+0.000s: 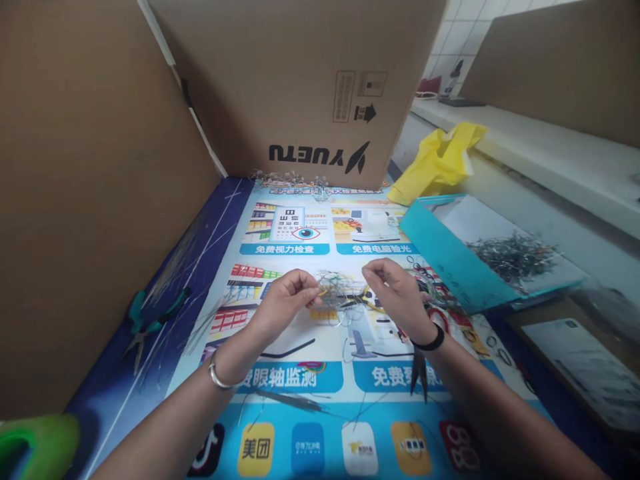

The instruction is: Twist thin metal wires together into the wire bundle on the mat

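My left hand (287, 297) and my right hand (397, 293) are both raised a little above a printed poster (300, 373) on the table. Each hand pinches one end of a tangle of thin wires (337, 293) stretched between them. A yellow strand shows inside the tangle. My right hand also seems to hold small yellow-handled pliers (367, 300). A silver bangle is on my left wrist and a black band on my right.
Teal-handled pliers (150, 320) and loose straight wires lie left. A teal tray (450, 253) with cut wire bits (513, 253) sits right, a yellow bag (440, 163) behind it. Cardboard boxes (300, 87) wall the left and back. More wire pieces lie by the box base.
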`<state>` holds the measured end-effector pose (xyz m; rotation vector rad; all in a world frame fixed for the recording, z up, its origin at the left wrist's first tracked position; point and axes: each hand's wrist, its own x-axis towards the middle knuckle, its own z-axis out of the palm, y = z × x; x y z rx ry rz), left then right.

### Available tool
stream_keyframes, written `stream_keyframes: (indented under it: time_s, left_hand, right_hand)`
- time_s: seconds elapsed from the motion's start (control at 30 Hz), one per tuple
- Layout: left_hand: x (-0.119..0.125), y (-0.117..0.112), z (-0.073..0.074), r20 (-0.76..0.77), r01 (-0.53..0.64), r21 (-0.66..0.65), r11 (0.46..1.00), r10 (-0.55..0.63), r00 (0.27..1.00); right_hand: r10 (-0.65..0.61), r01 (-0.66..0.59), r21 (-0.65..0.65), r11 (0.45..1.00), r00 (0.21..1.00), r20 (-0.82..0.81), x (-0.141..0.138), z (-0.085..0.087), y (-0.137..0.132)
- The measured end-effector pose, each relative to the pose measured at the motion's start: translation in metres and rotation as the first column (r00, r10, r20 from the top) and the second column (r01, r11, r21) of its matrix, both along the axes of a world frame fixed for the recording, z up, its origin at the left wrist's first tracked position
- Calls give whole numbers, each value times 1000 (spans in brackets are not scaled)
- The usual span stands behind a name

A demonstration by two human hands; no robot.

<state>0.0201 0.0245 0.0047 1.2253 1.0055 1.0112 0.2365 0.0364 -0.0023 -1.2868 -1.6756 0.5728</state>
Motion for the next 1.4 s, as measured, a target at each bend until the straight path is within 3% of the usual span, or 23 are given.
stream_keyframes:
  time_s: [0.23,0.4,0.5,0.63,0.73,0.8,0.87,0.93,1.0,1.1,1.4]
  left_hand:
    - [1,-1,-4,-107,-64,122,990,77,991]
    - [-1,-1,-5,-258,-36,239,970,99,961]
    - [3,5,4,-398,39,352,935,112,910]
    - [23,19,25,-710,362,446,818,78,700]
    - [47,30,35,-909,558,313,769,72,411]
    - [61,37,35,-967,627,226,745,92,239]
    - [70,43,33,-982,670,185,719,115,148]
    - [75,49,30,-986,694,165,701,123,110]
    - [75,53,29,-988,698,154,699,111,107]
    - [70,58,30,-985,666,156,729,66,160]
    - [40,57,27,-854,498,218,839,-83,514]
  right_hand:
    - [106,-63,-250,966,981,160,17,-10,6]
    - [111,-77,-315,946,989,92,25,-16,13]
    - [121,-105,-350,931,992,23,27,-23,17]
    - [122,-143,-388,910,990,-77,24,-27,19]
    - [118,-170,-410,896,981,-151,23,-26,20]
    - [110,-186,-427,885,974,-196,23,-25,21]
    - [101,-202,-450,870,966,-238,23,-25,21]
    - [90,-221,-482,848,956,-279,22,-24,20]
    - [77,-242,-512,824,944,-322,21,-23,19]
    - [58,-275,-540,796,922,-384,19,-19,16]
    - [56,-405,-525,749,828,-559,11,-9,8]
